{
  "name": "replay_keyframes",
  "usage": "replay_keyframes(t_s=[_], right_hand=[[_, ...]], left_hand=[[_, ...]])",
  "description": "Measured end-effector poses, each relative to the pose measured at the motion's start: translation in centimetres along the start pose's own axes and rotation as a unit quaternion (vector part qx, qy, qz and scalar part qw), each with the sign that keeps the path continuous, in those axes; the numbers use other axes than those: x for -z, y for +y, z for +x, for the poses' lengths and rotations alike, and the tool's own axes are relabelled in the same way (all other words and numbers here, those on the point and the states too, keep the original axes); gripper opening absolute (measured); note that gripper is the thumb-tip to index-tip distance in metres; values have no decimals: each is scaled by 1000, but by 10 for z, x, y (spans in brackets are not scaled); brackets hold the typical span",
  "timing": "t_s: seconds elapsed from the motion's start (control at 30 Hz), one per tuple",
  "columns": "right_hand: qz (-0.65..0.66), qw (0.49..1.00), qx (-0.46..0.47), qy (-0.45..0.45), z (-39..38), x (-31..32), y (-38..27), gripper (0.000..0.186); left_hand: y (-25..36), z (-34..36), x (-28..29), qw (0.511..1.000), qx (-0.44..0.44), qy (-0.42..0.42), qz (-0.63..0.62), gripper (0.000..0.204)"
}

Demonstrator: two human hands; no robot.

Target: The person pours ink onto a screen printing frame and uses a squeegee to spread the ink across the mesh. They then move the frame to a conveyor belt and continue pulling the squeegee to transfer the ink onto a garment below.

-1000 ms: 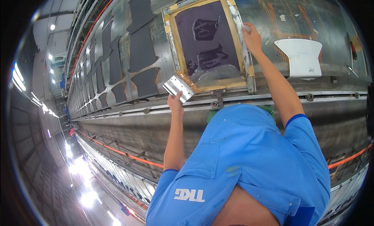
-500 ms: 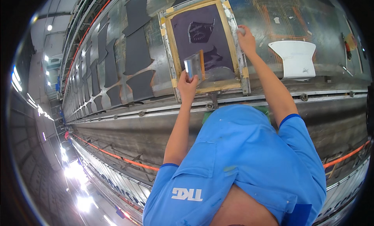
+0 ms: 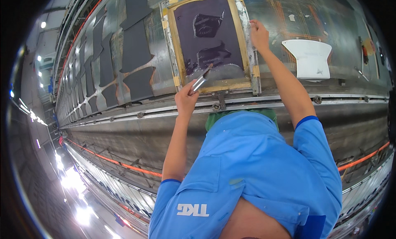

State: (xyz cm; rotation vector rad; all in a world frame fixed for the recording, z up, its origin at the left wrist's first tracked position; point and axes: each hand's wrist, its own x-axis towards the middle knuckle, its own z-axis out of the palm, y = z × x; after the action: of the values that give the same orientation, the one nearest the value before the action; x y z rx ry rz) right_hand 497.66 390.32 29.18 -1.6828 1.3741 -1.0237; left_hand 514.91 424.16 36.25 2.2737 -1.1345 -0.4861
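My left hand (image 3: 186,101) is closed round the metal handle of a squeegee (image 3: 201,81), which is tilted and seen nearly edge-on. It is over the near end of a screen-printing frame (image 3: 248,45), which lies on the long metal table. The frame's dark purple mesh (image 3: 185,49) carries two shaped patches with wet-looking, shiny ink round them, and a greyish smear runs along the near end. At the frame's right side, my right hand (image 3: 260,36) has its fingers closed on the outer edge; the fingertips are partly hidden.
Several dark grey cut pieces (image 3: 136,43) lie in rows along the table to the left. A white shaped panel (image 3: 309,59) lies to the right, with small tools (image 3: 362,73) beyond it. A metal rail (image 3: 165,115) with bolts runs along the table's near edge.
My left hand has drawn the squeegee back toward me and turned it from broad face to edge-on. My right hand stays at the frame's right side. The whole view has shifted slightly.
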Motion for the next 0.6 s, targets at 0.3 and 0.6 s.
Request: replay_keyframes(t_s=[0.3, 0.6], right_hand=[[-38, 998, -39, -8, 2, -13, 17, 24], [-46, 997, -64, -13, -2, -6, 4, 25]], left_hand=[[-19, -8, -38, 943, -294, -58, 147, 65], [-14, 92, -55, 929, -319, -28, 183, 61]])
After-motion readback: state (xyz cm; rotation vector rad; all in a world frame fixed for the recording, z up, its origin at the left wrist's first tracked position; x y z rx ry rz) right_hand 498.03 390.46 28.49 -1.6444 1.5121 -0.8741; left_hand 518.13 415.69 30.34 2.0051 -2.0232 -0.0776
